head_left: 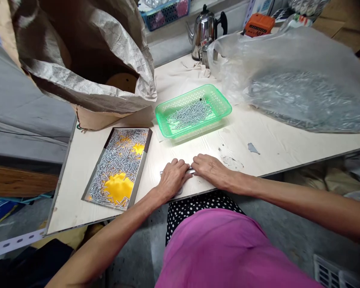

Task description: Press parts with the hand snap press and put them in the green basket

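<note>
Pinned to the near edge of the table (288, 138), between both hands: a slim metal piece (191, 171). Fingers of the left hand (174, 176) curled down over it, grasping; fingers of the right hand (211, 170) bunched tightly on its right end, thumb hidden.

Just to the left, a shallow tray (118, 187) with a yellow bottom, strewn with small metal pins. Farther off, beyond the hands, a green basket (220, 103) with more such pins heaped inside. To the right, near the table edge, a grey flake (253, 148).

At far left, a large paper sack (87, 90), mouth open. At far right, a cloudy plastic bag (303, 50) full of shiny bits. Farther back, a steel kettle (203, 30) behind a metal cup (206, 54), and an orange box (259, 25) with dark lettering, too blurred to read.
</note>
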Motion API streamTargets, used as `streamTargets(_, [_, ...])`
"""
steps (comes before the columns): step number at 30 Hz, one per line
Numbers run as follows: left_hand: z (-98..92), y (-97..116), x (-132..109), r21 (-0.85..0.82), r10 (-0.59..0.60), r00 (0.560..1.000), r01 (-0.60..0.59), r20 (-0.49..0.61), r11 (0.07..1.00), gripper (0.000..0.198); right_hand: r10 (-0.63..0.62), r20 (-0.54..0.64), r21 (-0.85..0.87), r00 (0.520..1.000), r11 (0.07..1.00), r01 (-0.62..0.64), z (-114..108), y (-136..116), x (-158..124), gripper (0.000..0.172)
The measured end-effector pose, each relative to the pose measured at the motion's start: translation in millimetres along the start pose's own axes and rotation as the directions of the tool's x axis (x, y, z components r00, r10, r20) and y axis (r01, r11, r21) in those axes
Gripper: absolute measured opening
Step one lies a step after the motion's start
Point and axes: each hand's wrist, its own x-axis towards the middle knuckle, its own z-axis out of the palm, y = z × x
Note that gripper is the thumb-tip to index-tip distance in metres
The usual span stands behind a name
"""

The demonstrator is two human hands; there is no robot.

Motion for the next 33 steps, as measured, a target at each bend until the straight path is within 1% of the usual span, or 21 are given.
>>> streamTargets(4, [0.6,-4.9,6.1,0.010,-0.013,1.000,0.013,-0.021,1.000,0.031,0.020,0.029,0.003,0.999,1.000,-0.020,2.7,3.8,5.3,0.014])
streamTargets(6, [1.1,-4.7,4.3,0.011,-0.019,0.999,0.020,-0.050,1.000,0.031,0.039,0.004,-0.007,0.999,0.999,-0.039,-1.5,7.7,5.1,0.014])
streamTargets(7, [2.4,-3.1,1.5,0.006,-0.036,0.996,0.037,-0.085,0.999,0.032,0.040,-0.012,-0.007,0.999,0.999,-0.040,-4.7,10.5,4.2,0.022])
streamTargets(9, [8.1,4.2,-7.6,-0.014,-0.084,0.980,0.082,-0.182,0.996,0.042,0.016,-0.031,0.005,0.999,1.000,-0.016,-11.6,17.8,2.3,0.046])
streamTargets(10, [12.6,9.7,-13.3,-0.029,-0.101,0.968,0.097,-0.229,0.995,0.046,-0.008,-0.026,0.018,1.000,1.000,0.009,-14.5,21.7,1.7,0.055])
streamTargets(11, [18.0,16.1,-19.2,-0.044,-0.108,0.958,0.100,-0.267,0.994,0.049,-0.029,-0.015,0.033,0.999,0.999,0.030,-16.4,25.4,1.8,0.057])
streamTargets(12, [23.9,23.0,-24.8,-0.059,-0.103,0.951,0.089,-0.292,0.994,0.049,-0.039,-0.006,0.045,0.999,0.998,0.039,-17.3,28.6,2.8,0.052])
streamTargets(13, [29.8,29.8,-29.9,-0.074,-0.090,0.948,0.070,-0.304,0.995,0.048,-0.033,-0.004,0.050,0.999,0.998,0.033,-16.9,31.3,4.8,0.043])
streamTargets(15, [40.3,41.7,-37.2,-0.110,-0.063,0.951,0.031,-0.302,0.993,0.048,0.011,-0.023,0.029,1.000,1.000,-0.011,-13.2,35.9,11.9,0.026])
streamTargets(16, [44.2,46.1,-39.5,-0.131,-0.057,0.953,0.018,-0.297,0.991,0.048,0.034,-0.041,0.006,0.999,0.999,-0.034,-10.5,38.2,16.8,0.021])
streamTargets(18, [48.9,51.2,-41.8,-0.178,-0.050,0.956,-0.003,-0.289,0.984,0.050,0.045,-0.087,-0.029,0.995,0.998,-0.048,-5.8,43.6,27.9,0.017])
streamTargets(21, [49.8,51.3,-41.7,-0.232,-0.047,0.952,-0.026,-0.303,0.972,0.053,0.052,-0.137,-0.047,0.989,0.997,-0.059,-4.7,46.8,41.5,0.016])
streamTargets(23, [49.2,49.7,-40.5,-0.245,-0.043,0.947,-0.038,-0.319,0.969,0.055,0.062,-0.147,-0.073,0.987,0.995,-0.073,-7.5,37.0,46.0,0.015])
streamTargets(24, [49.3,49.7,-40.2,-0.246,-0.040,0.945,-0.043,-0.324,0.968,0.056,0.034,-0.145,-0.083,0.989,0.995,-0.047,-9.0,27.4,47.2,0.014])
streamTargets(25, [49.7,50.5,-40.7,-0.246,-0.038,0.944,-0.047,-0.329,0.968,0.057,-0.027,-0.136,-0.085,0.990,0.996,0.015,-10.2,15.2,48.2,0.013])
streamTargets(26, [50.5,52.4,-42.4,-0.245,-0.035,0.942,-0.051,-0.335,0.968,0.057,-0.115,-0.123,-0.077,0.986,0.991,0.106,-10.8,1.1,49.2,0.012])
streamTargets(27, [51.3,55.2,-45.7,-0.243,-0.022,0.939,-0.066,-0.344,0.968,0.055,-0.220,-0.101,-0.059,0.970,0.975,0.215,-10.4,-13.7,50.6,0.012])
streamTargets(28, [52.0,58.7,-50.9,-0.234,0.011,0.935,-0.100,-0.355,0.967,0.052,-0.315,-0.071,-0.041,0.946,0.949,0.313,-9.1,-27.9,52.6,0.011])
streamTargets(30, [51.1,64.9,-67.4,-0.187,0.149,0.909,-0.237,-0.390,0.953,0.036,-0.443,-0.011,-0.028,0.896,0.896,0.443,-3.3,-50.9,58.7,0.012])
streamTargets(32, [45.0,64.3,-90.5,-0.104,0.299,0.853,-0.375,-0.429,0.921,0.021,-0.499,0.028,-0.053,0.866,0.864,0.500,6.5,-64.5,67.4,0.015])
streamTargets(33, [39.4,59.2,-103.5,-0.058,0.328,0.825,-0.396,-0.460,0.916,0.017,-0.513,0.032,-0.073,0.858,0.855,0.514,12.3,-68.4,72.4,0.016])
